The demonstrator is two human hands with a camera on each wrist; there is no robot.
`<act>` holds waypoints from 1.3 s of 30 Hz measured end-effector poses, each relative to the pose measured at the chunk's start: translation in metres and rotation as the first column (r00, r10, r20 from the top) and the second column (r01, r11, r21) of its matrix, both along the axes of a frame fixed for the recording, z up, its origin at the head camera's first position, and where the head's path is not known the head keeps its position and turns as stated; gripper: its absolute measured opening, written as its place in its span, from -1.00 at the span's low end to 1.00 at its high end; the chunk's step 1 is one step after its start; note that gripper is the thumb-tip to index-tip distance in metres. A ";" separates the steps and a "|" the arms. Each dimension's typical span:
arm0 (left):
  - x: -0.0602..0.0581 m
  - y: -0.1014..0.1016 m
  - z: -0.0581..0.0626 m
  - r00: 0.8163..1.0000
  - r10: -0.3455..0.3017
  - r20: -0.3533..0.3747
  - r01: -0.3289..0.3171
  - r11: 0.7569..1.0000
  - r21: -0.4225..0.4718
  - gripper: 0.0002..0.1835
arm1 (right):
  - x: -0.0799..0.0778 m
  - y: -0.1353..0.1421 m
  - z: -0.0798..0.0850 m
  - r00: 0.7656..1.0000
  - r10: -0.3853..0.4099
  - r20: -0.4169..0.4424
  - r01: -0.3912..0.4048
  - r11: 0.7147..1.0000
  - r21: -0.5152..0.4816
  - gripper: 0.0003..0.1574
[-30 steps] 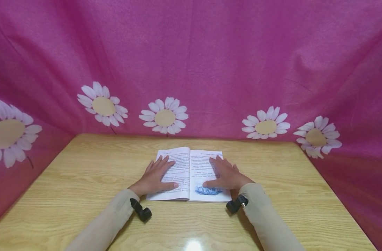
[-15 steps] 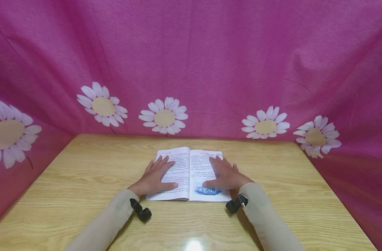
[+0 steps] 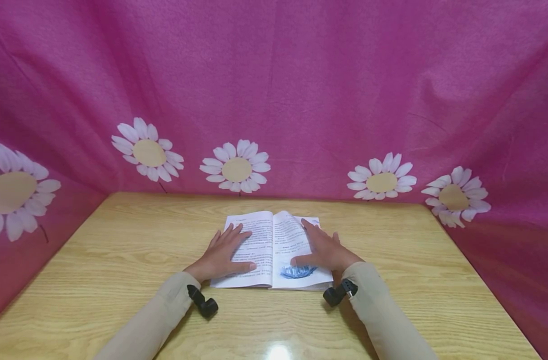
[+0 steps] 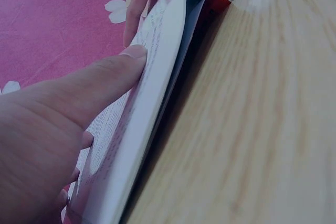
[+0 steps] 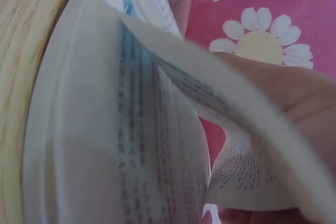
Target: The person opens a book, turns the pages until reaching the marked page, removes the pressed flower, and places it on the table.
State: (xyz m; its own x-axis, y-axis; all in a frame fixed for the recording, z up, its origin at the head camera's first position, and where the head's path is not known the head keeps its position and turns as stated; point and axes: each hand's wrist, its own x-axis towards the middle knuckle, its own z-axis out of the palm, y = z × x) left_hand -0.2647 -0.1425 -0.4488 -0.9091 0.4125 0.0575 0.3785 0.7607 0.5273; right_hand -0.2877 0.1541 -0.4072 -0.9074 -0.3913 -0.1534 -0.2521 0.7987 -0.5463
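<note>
An open book (image 3: 261, 250) with printed text lies on the wooden table in the head view. My left hand (image 3: 221, 256) rests spread on its left page, the thumb pointing towards the spine. In the left wrist view the left thumb (image 4: 105, 82) presses that page near its lower edge. My right hand (image 3: 329, 254) holds a raised right page (image 3: 286, 237), which bears text and a blue picture at its foot. The right wrist view shows this page (image 5: 252, 179) bent up between thumb and fingers, above another printed page (image 5: 157, 145). Most right fingers are hidden.
The light wooden table (image 3: 143, 240) extends around the book on every side. A magenta cloth (image 3: 301, 100) with large white daisies hangs behind it and along both sides. Small black cameras (image 3: 203, 302) are strapped to both wrists.
The right page has lifted and curved up off the pages beneath, and the right fingers have drawn in under it. The left hand and the book's left side stay in place.
</note>
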 end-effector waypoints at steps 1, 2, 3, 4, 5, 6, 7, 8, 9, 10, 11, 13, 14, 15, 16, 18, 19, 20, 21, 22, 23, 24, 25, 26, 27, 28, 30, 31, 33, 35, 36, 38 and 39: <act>0.000 0.000 0.000 1.000 0.003 0.004 -0.003 1.000 -0.005 0.00 | 0.000 0.000 0.001 1.000 0.003 0.000 -0.003 1.000 -0.023 0.41; 0.000 0.000 0.000 1.000 0.002 0.003 -0.002 1.000 -0.003 0.00 | 0.001 0.000 0.001 1.000 0.004 0.003 -0.003 0.999 -0.048 0.38; 0.000 0.000 0.000 1.000 0.003 0.006 -0.003 1.000 -0.007 0.00 | 0.001 0.001 0.002 1.000 0.004 0.003 -0.004 0.998 -0.067 0.35; 0.000 0.000 0.000 1.000 0.003 0.004 -0.003 1.000 -0.004 0.00 | 0.001 0.001 0.003 1.000 0.007 0.001 -0.007 0.996 -0.092 0.31; 0.000 0.000 0.000 1.000 0.002 0.004 -0.002 1.000 -0.002 0.00 | 0.002 0.001 0.004 1.000 0.007 -0.001 -0.007 0.994 -0.111 0.28; 0.000 0.000 0.000 1.000 0.000 0.003 0.000 1.000 0.001 0.00 | 0.003 0.001 0.006 1.000 0.010 -0.006 -0.010 0.991 -0.130 0.25; 0.000 0.000 0.001 1.000 0.001 0.004 -0.001 1.000 0.001 0.00 | 0.003 0.001 0.007 1.000 0.002 0.003 -0.001 0.987 -0.158 0.21; 0.000 0.000 0.001 1.000 0.000 0.003 0.000 1.000 0.006 -0.01 | 0.004 0.000 0.009 1.000 -0.003 0.008 0.004 0.983 -0.183 0.17; 0.000 0.000 0.001 1.000 0.001 0.003 -0.001 1.000 0.004 -0.01 | 0.005 0.000 0.010 1.000 -0.008 0.016 0.011 0.979 -0.205 0.13; 0.000 0.000 0.001 1.000 -0.001 0.001 0.001 1.000 0.006 -0.01 | 0.005 -0.001 0.012 1.000 -0.012 0.027 0.018 0.973 -0.229 0.08; 0.000 0.000 0.001 1.000 -0.002 0.000 0.002 1.000 0.007 -0.01 | 0.006 -0.001 0.013 0.999 -0.022 0.043 0.032 0.968 -0.248 0.04; 0.000 0.000 0.001 1.000 -0.001 -0.003 0.001 1.000 0.005 0.00 | 0.007 -0.002 0.016 0.997 -0.037 0.071 0.056 0.957 -0.284 -0.02; 0.000 0.000 0.001 1.000 0.000 -0.003 0.000 1.000 0.002 0.00 | 0.008 -0.003 0.017 0.996 -0.040 0.080 0.061 0.954 -0.293 -0.04; 0.000 0.000 0.001 1.000 0.001 -0.002 -0.001 1.000 0.000 0.00 | 0.008 -0.003 0.019 0.995 -0.045 0.092 0.071 0.952 -0.299 -0.05; 0.000 0.000 0.000 1.000 0.003 0.000 -0.003 1.000 -0.004 0.01 | 0.009 -0.003 0.020 0.994 -0.048 0.102 0.078 0.949 -0.307 -0.06; -0.001 0.000 0.000 1.000 0.007 0.004 -0.007 1.000 -0.010 0.01 | 0.010 -0.004 0.021 0.991 -0.055 0.118 0.090 0.945 -0.316 -0.05; -0.001 0.000 0.000 1.000 0.008 0.009 -0.008 1.000 -0.013 0.01 | 0.010 -0.004 0.021 0.990 -0.058 0.130 0.097 0.942 -0.320 -0.05; -0.001 0.000 -0.001 1.000 0.009 0.011 -0.009 1.000 -0.015 0.01 | 0.010 -0.004 0.022 0.990 -0.055 0.133 0.096 0.941 -0.326 -0.05; -0.001 0.000 0.000 1.000 0.009 0.013 -0.009 1.000 -0.016 0.01 | 0.010 -0.004 0.022 0.990 -0.054 0.131 0.095 0.938 -0.332 -0.04; -0.001 0.000 -0.001 1.000 0.008 0.013 -0.008 1.000 -0.016 0.01 | 0.011 -0.004 0.023 0.990 -0.055 0.129 0.096 0.936 -0.340 -0.03; -0.001 0.000 -0.001 1.000 0.007 0.011 -0.007 1.000 -0.011 0.01 | 0.011 -0.004 0.023 0.991 -0.052 0.124 0.093 0.933 -0.347 -0.03; -0.001 0.000 -0.001 1.000 0.005 0.012 -0.005 1.000 -0.008 0.01 | 0.011 -0.004 0.024 0.992 -0.049 0.118 0.088 0.930 -0.356 -0.03; -0.001 0.000 -0.001 1.000 0.004 0.010 -0.004 1.000 -0.004 0.01 | 0.011 -0.004 0.024 0.993 -0.043 0.111 0.081 0.927 -0.366 -0.03; -0.001 0.000 -0.001 1.000 0.003 0.009 -0.003 1.000 -0.001 0.00 | 0.012 -0.004 0.025 0.994 -0.036 0.102 0.072 0.925 -0.374 -0.04; -0.001 0.000 -0.001 1.000 0.000 0.007 0.000 1.000 0.001 0.00 | 0.012 -0.004 0.026 0.994 -0.034 0.101 0.070 0.922 -0.381 -0.06; -0.001 0.000 -0.001 1.000 -0.002 0.004 0.002 1.000 0.005 -0.01 | 0.012 -0.004 0.027 0.995 -0.029 0.097 0.064 0.920 -0.387 -0.07; 0.000 -0.001 0.000 1.000 -0.005 0.002 0.005 1.000 0.007 -0.01 | 0.013 -0.004 0.028 0.996 -0.022 0.086 0.054 0.917 -0.396 -0.09; 0.000 -0.001 0.000 1.000 -0.005 0.001 0.005 1.000 0.009 -0.01 | 0.013 -0.005 0.029 0.997 -0.021 0.081 0.051 0.916 -0.398 -0.10; 0.000 -0.001 0.000 1.000 -0.006 -0.001 0.006 1.000 0.011 -0.01 | 0.014 -0.005 0.030 0.997 -0.017 0.071 0.045 0.913 -0.406 -0.12; 0.000 -0.001 0.000 1.000 -0.007 -0.001 0.007 1.000 0.015 -0.02 | 0.015 -0.005 0.031 0.998 -0.017 0.067 0.043 0.908 -0.417 -0.13; 0.000 -0.001 0.000 1.000 -0.007 0.000 0.007 1.000 0.015 -0.02 | 0.015 -0.006 0.032 0.998 -0.016 0.067 0.043 0.905 -0.423 -0.13; 0.001 -0.001 0.000 1.000 -0.007 0.002 0.007 1.000 0.012 -0.01 | 0.015 -0.006 0.032 0.998 -0.013 0.068 0.041 0.901 -0.431 -0.14; 0.001 -0.001 0.000 1.000 -0.007 0.003 0.007 1.000 0.012 -0.01 | 0.014 -0.006 0.032 0.998 -0.009 0.064 0.037 0.898 -0.439 -0.15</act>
